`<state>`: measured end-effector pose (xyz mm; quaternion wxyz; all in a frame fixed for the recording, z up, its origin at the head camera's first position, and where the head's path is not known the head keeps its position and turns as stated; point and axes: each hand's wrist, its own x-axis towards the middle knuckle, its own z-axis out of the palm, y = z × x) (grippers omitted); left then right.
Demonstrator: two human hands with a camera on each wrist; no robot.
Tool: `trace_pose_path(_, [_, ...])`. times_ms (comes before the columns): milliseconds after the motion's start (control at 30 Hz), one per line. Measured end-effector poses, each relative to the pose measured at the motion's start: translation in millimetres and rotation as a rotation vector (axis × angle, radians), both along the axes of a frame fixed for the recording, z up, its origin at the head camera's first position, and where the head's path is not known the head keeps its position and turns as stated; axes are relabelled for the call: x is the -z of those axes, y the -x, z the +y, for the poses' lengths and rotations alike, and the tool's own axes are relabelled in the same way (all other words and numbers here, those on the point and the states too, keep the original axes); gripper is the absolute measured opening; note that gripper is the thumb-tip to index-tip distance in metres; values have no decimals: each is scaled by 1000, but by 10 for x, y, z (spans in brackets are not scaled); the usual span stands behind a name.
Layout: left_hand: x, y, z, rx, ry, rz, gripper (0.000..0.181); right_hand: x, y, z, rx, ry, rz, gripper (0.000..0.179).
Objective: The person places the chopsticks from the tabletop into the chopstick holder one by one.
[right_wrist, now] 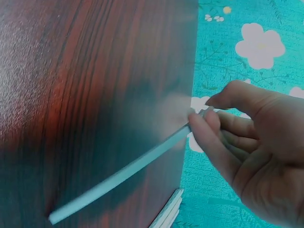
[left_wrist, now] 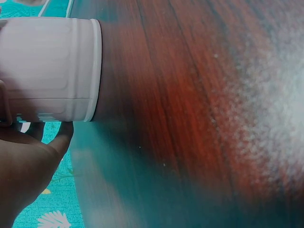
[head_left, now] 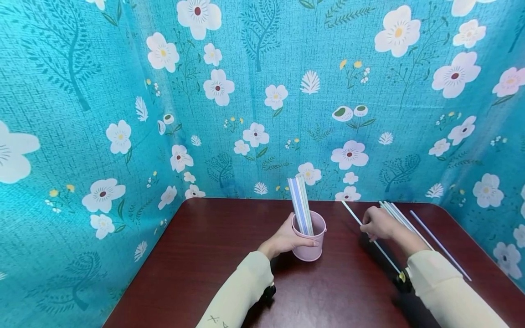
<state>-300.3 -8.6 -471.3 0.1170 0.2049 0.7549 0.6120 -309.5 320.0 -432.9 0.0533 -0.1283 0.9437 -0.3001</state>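
Farthest left, I see the left sleeve (head_left: pixel 242 287) reaching toward my landmark, the pink bucket (head_left: pixel 309 250). The left hand (head_left: pixel 287 239) is wrapped round the bucket's left side, thumb across its front; my left wrist view shows fingers along the wall. The bucket stands upright on the dark red table (head_left: pixel 205 255). Inside it, I make out a bundle of blue, white and pale green sticks (head_left: pixel 301 205), their tops tilted left above the rim.

To the right of the bucket, and apart from it, I have the right hand (head_left: pixel 379 223) pinching a single pale stick (head_left: pixel 385 256) in its fingertips; I cannot tell whether that stick touches the table. Farther right of the bucket, several pale sticks (head_left: pixel 404 217) lie side by side, partly hidden behind the right hand. Farthest from the bucket, I see one lilac stick (head_left: pixel 440 245) lying alone beside them.
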Motion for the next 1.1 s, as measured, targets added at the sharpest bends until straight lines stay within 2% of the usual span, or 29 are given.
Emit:
trace_pose_path(200, [-3, -1, 0, -5, -1, 5, 83, -52, 33, -84, 22, 164, 19, 7])
trace_pose_path(333, [-7, -12, -1, -6, -5, 3, 82, -117, 45, -147, 28, 211, 41, 8])
trace_pose_path(667, [-13, -15, 1, 0, -8, 2, 83, -261, 36, -249, 90, 144, 228, 10])
trace_pose_path(867, [-14, -9, 0, 2, -9, 5, 82, -351, 6, -313, 138, 154, 345, 12])
trace_pose_path(1100, [-4, 6, 6, -5, -2, -8, 83, -459, -7, -419, 166, 178, 418, 20])
